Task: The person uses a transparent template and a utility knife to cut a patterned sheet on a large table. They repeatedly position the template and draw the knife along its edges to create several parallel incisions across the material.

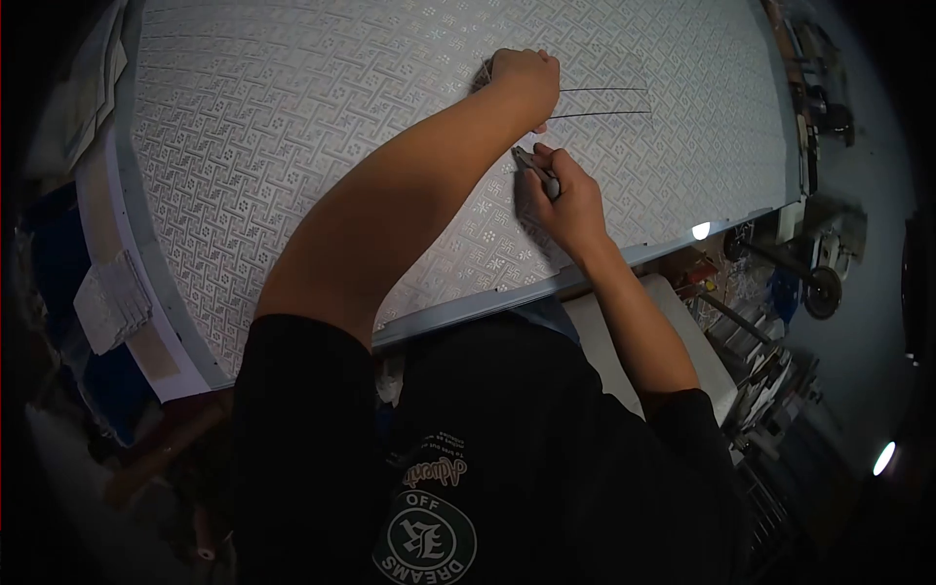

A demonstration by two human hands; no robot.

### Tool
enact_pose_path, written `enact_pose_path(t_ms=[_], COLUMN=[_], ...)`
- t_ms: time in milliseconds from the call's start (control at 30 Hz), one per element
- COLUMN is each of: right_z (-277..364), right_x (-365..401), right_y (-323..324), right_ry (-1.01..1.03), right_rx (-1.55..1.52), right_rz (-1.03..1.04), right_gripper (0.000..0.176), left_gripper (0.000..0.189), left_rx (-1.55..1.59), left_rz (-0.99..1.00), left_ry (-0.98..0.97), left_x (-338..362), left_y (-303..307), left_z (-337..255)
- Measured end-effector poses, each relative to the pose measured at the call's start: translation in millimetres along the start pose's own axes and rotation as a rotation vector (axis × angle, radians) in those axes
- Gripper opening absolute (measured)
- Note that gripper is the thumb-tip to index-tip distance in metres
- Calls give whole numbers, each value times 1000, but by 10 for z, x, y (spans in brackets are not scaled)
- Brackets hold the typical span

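Observation:
My left hand [526,83] is closed, knuckles up, over a patterned silvery-white sheet [244,146]. What it grips is hidden under the fingers. Two thin dark strands [604,114] run out from beside it to the right, nearly parallel across the sheet. Just below and nearer to me, my right hand [570,200] is wrapped around a small grey pliers-like tool [549,181]. The tip of that tool points up and left, close to the underside of my left wrist.
A grey frame edge [458,314] borders the sheet on my side. Stacked pale swatches [114,302] lie on a white strip at the left. To the right are a pale panel [663,341], a round dark weight-like disc [822,293] and cluttered shelving.

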State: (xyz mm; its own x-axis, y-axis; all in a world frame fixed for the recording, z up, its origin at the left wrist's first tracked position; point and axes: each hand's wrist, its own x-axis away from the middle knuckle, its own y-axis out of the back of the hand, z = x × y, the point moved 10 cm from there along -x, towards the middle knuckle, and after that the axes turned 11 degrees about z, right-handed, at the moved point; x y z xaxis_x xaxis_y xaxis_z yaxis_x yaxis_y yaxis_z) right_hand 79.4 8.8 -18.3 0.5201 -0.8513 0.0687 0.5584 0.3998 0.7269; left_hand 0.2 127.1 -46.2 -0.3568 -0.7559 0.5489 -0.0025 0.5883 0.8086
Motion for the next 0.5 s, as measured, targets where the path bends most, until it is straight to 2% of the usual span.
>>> enact_pose_path(t_ms=[167,267,367,433,467,500], right_z=[20,3,0,154,154,134], right_x=[32,55,-59,-225,-247,-293], right_y=[-53,-94,-134,-73,-61,-78], right_ry=[-244,-234,-186,-71,-81,-110], right_rx=[44,39,43,75,74,78], right_rz=[-15,-89,-183,-292,-300,-275], right_gripper=[18,17,16,15,15,14], left_gripper=[102,107,110,112,112,104], left_rx=[-206,-119,-121,-135,-143,-176], left_rz=[-81,-13,-59,-57,-55,45], left_ry=[-56,-69,-91,-97,-107,-163], left_x=[-94,-116,-88,-146,-240,-367], left_y=[107,81,103,116,129,79], left_z=[-88,-57,-79,-62,-37,-33])
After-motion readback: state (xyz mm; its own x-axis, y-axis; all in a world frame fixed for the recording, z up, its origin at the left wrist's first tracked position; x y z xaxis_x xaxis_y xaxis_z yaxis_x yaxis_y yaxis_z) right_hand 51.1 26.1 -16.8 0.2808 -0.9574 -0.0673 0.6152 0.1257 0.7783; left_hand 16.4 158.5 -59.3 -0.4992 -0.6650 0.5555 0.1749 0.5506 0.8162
